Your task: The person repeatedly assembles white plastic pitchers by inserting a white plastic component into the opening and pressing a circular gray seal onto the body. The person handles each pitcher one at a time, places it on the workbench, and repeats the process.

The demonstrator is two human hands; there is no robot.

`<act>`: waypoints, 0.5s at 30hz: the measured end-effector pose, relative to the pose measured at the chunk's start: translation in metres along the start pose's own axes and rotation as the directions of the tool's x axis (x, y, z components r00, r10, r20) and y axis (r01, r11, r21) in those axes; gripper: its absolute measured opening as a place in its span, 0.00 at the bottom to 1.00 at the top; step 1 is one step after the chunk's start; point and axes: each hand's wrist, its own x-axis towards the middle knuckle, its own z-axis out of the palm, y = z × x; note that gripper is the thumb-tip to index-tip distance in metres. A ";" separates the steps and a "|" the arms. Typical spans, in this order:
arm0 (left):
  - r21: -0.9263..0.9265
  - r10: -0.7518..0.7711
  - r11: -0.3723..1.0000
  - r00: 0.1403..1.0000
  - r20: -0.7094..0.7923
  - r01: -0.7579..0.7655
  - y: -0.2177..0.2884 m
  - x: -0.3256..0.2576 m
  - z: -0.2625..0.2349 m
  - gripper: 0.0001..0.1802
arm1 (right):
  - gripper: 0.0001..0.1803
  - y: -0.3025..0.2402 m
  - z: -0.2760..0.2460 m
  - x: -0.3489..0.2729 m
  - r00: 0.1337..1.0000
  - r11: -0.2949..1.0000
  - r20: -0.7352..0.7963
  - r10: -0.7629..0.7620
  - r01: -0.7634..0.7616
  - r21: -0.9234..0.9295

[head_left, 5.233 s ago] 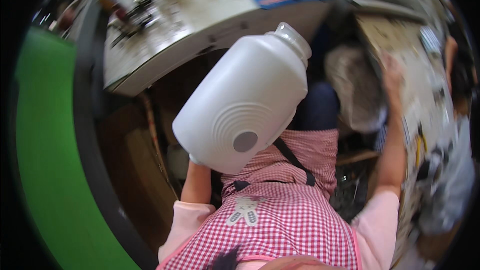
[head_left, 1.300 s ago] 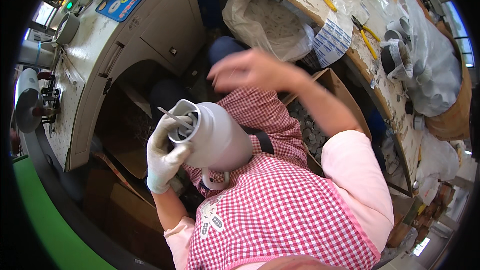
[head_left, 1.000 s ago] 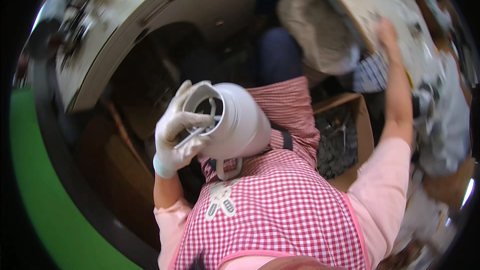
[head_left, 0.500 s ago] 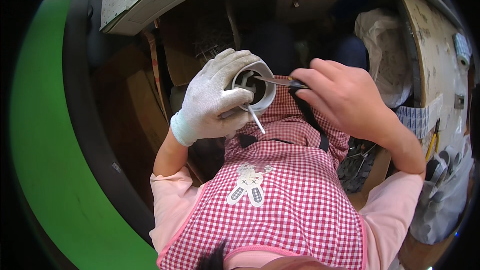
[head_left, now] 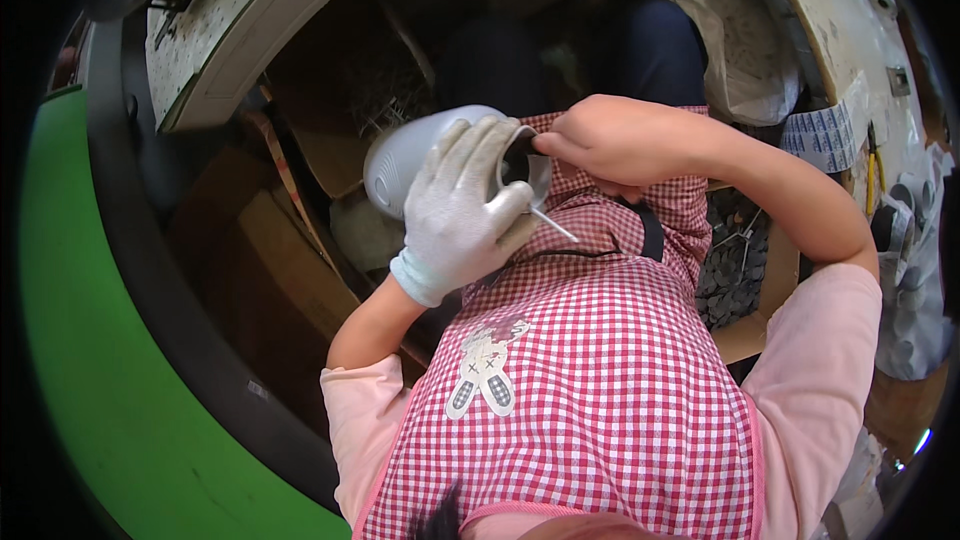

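Note:
My left hand (head_left: 462,202), in a whitish knit glove, is wrapped round a pale grey, rounded plastic housing (head_left: 396,158). The housing lies tilted above my lap, its hollow round opening facing right. A thin white plastic stick (head_left: 558,225) juts out by my left thumb. My bare right hand (head_left: 610,143) is closed at the opening's rim, fingertips touching or nearly touching it. The knife it gripped a moment ago is now almost wholly hidden by the fingers and the rim.
A red checked apron (head_left: 600,370) covers my lap. At right, a carton (head_left: 740,335) holds many grey pieces, near a clear plastic bag (head_left: 745,70) and yellow-handled pliers (head_left: 873,175) on a worktop. A green surface (head_left: 120,340) runs along the left.
The housing has turned, so its long rounded body now shows to the left. My right hand has moved in to the rim and rolled over, hiding the knife blade.

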 end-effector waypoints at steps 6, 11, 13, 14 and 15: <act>0.162 0.042 0.987 0.983 -0.176 -0.013 -0.004 -0.026 0.008 0.18 | 0.32 -0.003 0.004 -0.013 0.957 0.916 0.288 0.034 -0.145 0.373; 0.186 0.102 0.981 0.957 -0.270 -0.052 0.005 -0.043 0.027 0.15 | 0.28 0.002 0.034 0.003 0.894 0.786 0.445 -0.056 -0.235 0.572; 0.207 0.065 0.978 0.955 -0.288 -0.004 0.004 -0.047 0.030 0.15 | 0.26 -0.002 0.041 0.012 0.861 0.641 0.500 -0.096 -0.330 0.693; 0.274 0.095 0.962 0.947 -0.306 -0.008 -0.001 -0.048 0.029 0.15 | 0.24 -0.006 0.044 0.014 0.858 0.543 0.502 -0.108 -0.372 0.752; 0.262 0.061 0.965 0.934 -0.352 0.035 -0.006 -0.047 0.028 0.14 | 0.23 -0.011 0.045 0.016 0.858 0.401 0.467 -0.213 -0.359 0.843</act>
